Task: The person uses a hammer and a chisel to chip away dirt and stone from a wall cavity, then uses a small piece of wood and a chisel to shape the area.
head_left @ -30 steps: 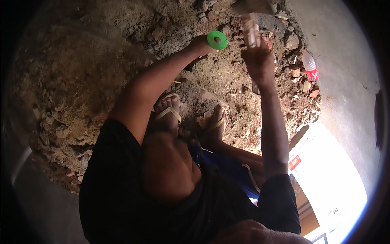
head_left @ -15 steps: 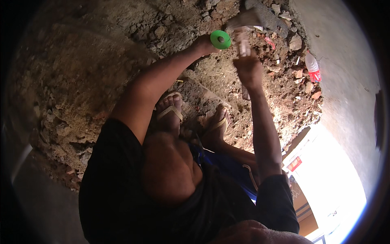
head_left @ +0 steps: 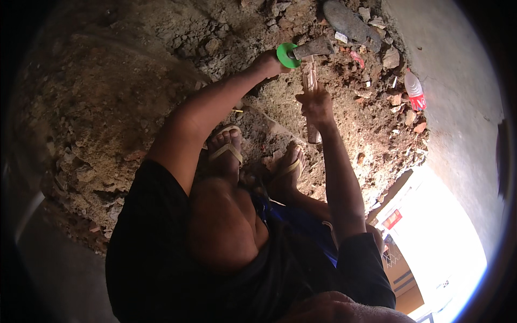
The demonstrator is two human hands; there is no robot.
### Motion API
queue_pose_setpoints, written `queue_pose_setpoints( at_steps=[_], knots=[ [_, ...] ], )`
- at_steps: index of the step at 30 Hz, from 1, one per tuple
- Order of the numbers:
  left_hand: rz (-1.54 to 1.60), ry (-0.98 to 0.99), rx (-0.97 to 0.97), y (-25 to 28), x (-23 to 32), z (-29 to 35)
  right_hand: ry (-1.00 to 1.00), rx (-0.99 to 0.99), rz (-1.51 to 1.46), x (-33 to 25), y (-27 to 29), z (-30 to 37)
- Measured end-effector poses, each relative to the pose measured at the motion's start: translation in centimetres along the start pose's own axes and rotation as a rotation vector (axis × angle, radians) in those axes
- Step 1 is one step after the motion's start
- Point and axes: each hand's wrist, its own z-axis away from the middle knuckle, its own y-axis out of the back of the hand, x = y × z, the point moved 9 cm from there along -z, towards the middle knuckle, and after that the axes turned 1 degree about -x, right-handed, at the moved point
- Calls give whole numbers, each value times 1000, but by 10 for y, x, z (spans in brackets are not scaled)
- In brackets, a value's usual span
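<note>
Grips a hammer [head_left: 311, 76] mid-handle in the curled right hand [head_left: 316, 106], with the hammer's head touching the end of a green-guarded tool [head_left: 284, 56]. Holds that tool in the left hand [head_left: 269, 64], partly hidden behind the disc. Wears pale sandals [head_left: 229, 152] on rubbly ground [head_left: 121, 126], well apart from a red-labelled clear bottle [head_left: 414, 87] at right.

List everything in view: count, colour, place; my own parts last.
Hammer: one, brown handle, dark head, upper centre
Guarded tool: one, green guard, at hammer's head
Rubble: many pieces, brown-grey, underfoot
Bottle: one, clear, red label, rubble's right edge
Sole-shaped thing: one, dark grey, top right
Scrap: one, red, just below it
Floor: one, grey, far right
Glare: one, white, lower right
Sandals: two, cream, centre
Clothes: uncounted, black, blue, lower centre
Feet: two, in sandals
Left hand: one, gripping guarded tool
Right hand: one, gripping hammer
</note>
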Motion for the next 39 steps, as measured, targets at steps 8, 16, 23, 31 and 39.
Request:
queue_pose_setpoints(
  at_steps=[8,16,23,31,39],
  knots=[
    [324,239,-116,15,13,10,-34,189,-834,-25,10,29],
    [351,283,118,41,3,77,-73,303,-917,-18,-3,46],
    [678,214,-148,3,77,120,81,290,-908,-24,-61,76],
    [1062,490,-7,-1,91,132,314,-156,-506,-6,8,46],
    [567,172,-219,30,170,100,417,265,320,-127,147,89]
  ],
)
